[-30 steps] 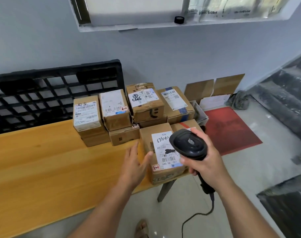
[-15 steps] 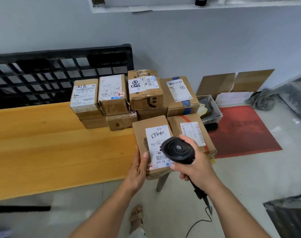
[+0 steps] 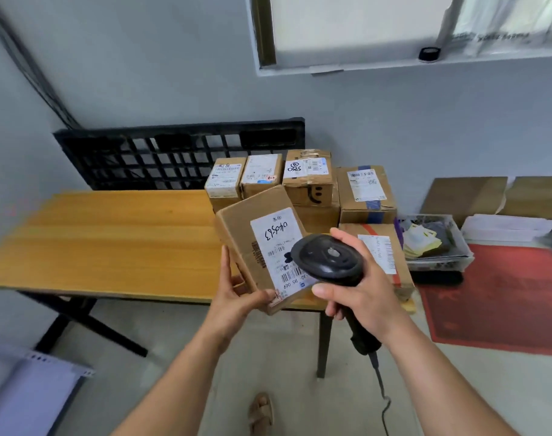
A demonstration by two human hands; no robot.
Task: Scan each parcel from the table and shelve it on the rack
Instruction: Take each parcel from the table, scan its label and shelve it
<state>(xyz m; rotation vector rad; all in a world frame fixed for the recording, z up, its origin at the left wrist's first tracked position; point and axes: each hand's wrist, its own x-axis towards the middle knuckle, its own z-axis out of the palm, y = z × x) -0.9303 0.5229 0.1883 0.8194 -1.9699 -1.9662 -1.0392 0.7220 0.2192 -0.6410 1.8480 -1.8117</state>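
Left hand grips 1 cardboard parcel by its lower corner, lifted clear of the table; right hand clasps the scanner over its label. Stiff and seemingly light, it should carry best held under its bottom edge.

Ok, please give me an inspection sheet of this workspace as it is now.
Surface: wooden table, parcels at its right end.
Job's things: held parcel, label up; stacked parcels; scanner.
Clutter: tray of papers right of the table.
Grips: left hand holds the parcel; right hand holds the scanner over its label.
Cables: scanner cable hangs toward the floor.
Surroundings: black grid panel against the wall; red mat on the floor.
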